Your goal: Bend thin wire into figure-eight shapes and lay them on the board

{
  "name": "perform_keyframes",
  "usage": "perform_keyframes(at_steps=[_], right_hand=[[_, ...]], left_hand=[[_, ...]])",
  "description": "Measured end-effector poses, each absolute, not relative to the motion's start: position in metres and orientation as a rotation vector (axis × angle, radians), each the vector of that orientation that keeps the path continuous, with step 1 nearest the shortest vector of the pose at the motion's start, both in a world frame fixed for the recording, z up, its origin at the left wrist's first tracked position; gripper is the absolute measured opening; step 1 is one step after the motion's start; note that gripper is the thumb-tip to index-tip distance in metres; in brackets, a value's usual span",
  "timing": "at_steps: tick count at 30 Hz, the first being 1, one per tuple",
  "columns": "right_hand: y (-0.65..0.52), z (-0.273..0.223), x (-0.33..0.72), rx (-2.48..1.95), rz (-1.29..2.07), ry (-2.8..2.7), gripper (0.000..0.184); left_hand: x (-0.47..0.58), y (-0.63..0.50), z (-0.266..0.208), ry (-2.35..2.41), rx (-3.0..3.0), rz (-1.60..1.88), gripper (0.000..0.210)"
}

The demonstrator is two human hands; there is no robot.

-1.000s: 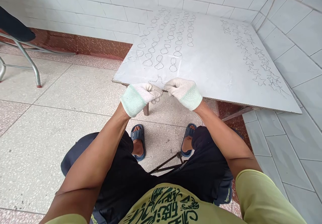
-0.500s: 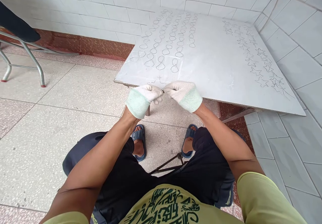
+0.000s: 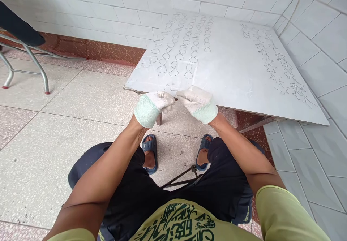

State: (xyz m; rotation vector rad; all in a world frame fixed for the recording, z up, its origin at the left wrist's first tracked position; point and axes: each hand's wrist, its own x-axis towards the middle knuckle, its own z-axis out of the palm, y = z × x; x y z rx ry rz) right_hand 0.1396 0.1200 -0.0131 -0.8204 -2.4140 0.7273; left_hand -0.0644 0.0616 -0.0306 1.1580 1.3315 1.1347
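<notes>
Both my hands wear white knit gloves with pale green cuffs and meet just off the table's front edge. My left hand (image 3: 162,102) is closed, and a short dark metal piece (image 3: 176,99) sticks out from its fingertips toward the right hand. My right hand (image 3: 193,98) is pinched close beside that piece, its fingertips at the thin wire. A bent wire (image 3: 167,88) with star-like points rises just behind my fingers; the gloves hide the rest of it.
The white board table (image 3: 225,71) carries rows of wire figure-eight shapes (image 3: 173,68) at left and wire stars (image 3: 282,88) at right. Tiled walls stand behind and to the right. A metal-legged stool (image 3: 35,65) with a person's dark-clothed leg is at far left. A dark folding stand (image 3: 184,176) is between my feet.
The bent wire has shifted slightly and shows less spread above my gloves. My fingertips have moved a little apart, so more of the dark metal piece shows.
</notes>
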Motion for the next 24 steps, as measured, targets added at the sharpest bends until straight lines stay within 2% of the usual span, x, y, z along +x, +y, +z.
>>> perform_keyframes(at_steps=[9,17,24], right_hand=[[0.115,-0.020,0.137,-0.875,0.597,-2.349,0.039],[0.117,-0.025,0.137,-0.782,0.700,-2.280,0.034],[0.109,-0.025,0.130,-0.870,0.794,-2.194,0.035]], left_hand=[[-0.066,0.061,-0.026,1.139,1.039,1.132,0.029],[-0.068,0.064,-0.035,1.101,1.053,1.119,0.038],[-0.067,0.059,-0.039,1.199,1.125,1.089,0.040]])
